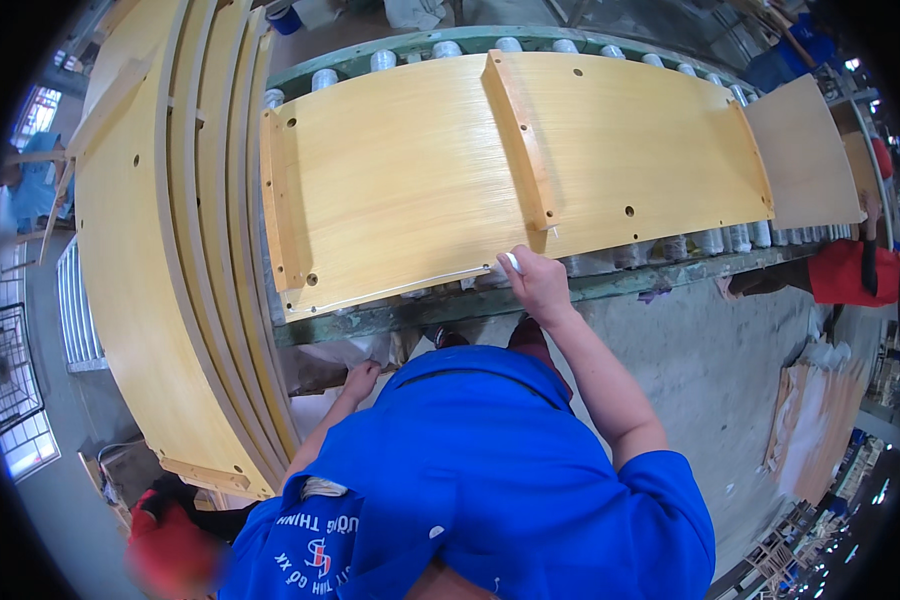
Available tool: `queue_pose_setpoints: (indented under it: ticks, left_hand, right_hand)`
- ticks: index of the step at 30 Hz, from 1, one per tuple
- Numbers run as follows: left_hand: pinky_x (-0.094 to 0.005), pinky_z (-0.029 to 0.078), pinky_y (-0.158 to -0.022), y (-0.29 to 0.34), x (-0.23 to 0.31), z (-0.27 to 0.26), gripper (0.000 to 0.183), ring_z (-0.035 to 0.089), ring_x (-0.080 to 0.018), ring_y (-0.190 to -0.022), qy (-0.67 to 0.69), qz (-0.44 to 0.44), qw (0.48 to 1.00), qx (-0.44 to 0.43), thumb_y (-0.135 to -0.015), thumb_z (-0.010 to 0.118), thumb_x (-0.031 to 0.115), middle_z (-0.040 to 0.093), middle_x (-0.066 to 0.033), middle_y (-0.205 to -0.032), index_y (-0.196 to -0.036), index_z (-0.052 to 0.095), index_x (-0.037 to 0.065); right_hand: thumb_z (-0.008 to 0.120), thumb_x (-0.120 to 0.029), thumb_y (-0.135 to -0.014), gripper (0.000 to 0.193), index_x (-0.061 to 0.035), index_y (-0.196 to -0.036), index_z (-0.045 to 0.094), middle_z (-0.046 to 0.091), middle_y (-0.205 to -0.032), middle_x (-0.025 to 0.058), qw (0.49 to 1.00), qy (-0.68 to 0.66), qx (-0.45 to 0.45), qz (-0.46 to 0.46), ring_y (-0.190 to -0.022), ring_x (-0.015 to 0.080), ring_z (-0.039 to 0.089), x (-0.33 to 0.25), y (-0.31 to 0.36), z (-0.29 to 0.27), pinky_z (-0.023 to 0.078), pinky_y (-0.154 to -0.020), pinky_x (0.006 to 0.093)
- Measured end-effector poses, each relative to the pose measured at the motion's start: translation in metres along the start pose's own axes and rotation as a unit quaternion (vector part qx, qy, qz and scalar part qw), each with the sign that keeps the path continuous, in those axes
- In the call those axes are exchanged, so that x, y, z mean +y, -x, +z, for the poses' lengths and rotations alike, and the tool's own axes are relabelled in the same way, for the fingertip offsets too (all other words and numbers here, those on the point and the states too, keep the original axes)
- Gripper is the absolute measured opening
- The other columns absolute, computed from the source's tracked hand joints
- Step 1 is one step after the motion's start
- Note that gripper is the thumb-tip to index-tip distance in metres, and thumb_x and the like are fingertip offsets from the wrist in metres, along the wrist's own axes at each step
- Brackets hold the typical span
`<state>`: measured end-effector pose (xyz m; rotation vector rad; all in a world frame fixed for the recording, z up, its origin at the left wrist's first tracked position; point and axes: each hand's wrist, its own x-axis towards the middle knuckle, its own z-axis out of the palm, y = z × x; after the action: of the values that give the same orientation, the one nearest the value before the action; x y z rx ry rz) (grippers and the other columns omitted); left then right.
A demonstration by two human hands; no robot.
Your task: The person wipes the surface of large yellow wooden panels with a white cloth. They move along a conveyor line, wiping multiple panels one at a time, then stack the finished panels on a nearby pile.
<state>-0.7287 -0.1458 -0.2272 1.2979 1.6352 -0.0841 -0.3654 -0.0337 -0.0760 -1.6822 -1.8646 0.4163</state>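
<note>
A long pale yellow wooden panel [400, 170] lies in front of me, with drilled holes and wooden battens [520, 140] across its middle and both ends. My right hand [540, 287] is closed at the panel's near edge, around a small white object [510, 263] mostly hidden by the fingers. From there a thin white line [400, 285] runs along that edge to the near left corner; I cannot tell whether it is a glue bead or a cord. My left hand [362, 379] hangs low at my left side, away from the panel, its fingers curled; anything inside is hidden.
The panel rests on a green-framed roller conveyor [660, 275]. Several similar panels [135, 230] stand on edge close on my left. At the right end are a brown board [800, 150] and a person in red [855, 272]. Another person in red [175, 545] is behind my left.
</note>
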Motion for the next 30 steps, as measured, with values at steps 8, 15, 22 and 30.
queue_pose_setpoints:
  ticks: [8,15,22,30]
  left_hand:
    - [-0.0396,0.048,-0.073,0.003,0.026,0.012,0.032,0.064,-0.0301,-0.078,-0.029,0.047,0.998,0.028,-0.085,0.049,0.028,0.065,-0.0161,-0.086,-0.098,0.064,0.003]
    - [-0.0378,0.048,-0.076,0.0,0.06,0.02,0.032,0.063,-0.0316,-0.084,-0.013,0.063,0.996,-0.058,-0.085,0.051,0.026,0.065,-0.0186,-0.09,-0.102,0.063,0.002]
    - [-0.0369,0.048,-0.076,0.014,0.159,0.0,0.031,0.062,-0.0299,-0.086,-0.083,0.139,0.974,-0.155,-0.089,0.049,0.026,0.064,-0.0178,-0.095,-0.106,0.06,0.002]
    - [-0.0306,0.048,-0.074,0.066,0.342,-0.024,0.025,0.063,-0.0217,-0.084,0.022,0.243,0.96,-0.14,-0.09,0.051,0.017,0.066,-0.0119,-0.092,-0.109,0.059,0.002]
  right_hand:
    - [0.054,-0.028,-0.089,0.028,-0.0068,-0.071,0.051,0.055,-0.059,0.0158,0.996,-0.001,0.04,0.077,-0.056,0.035,0.057,0.043,0.005,-0.031,0.043,-0.048,0.042]
    - [0.054,-0.029,-0.089,0.029,-0.0061,-0.072,0.051,0.054,-0.057,0.0173,0.985,0.021,0.112,0.131,-0.056,0.0368,0.057,0.103,0.012,-0.07,0.043,-0.048,0.0434]
    - [0.054,-0.027,-0.089,0.028,-0.0046,-0.073,0.051,0.056,-0.06,0.0179,0.97,0.058,0.163,0.169,-0.059,0.0384,0.057,0.158,0.019,-0.11,0.042,-0.05,0.0447]
    - [0.053,-0.028,-0.089,0.029,-0.005,-0.071,0.05,0.055,-0.059,0.0177,0.976,0.036,0.135,0.168,-0.057,0.0379,0.056,0.181,0.021,-0.121,0.042,-0.049,0.0443]
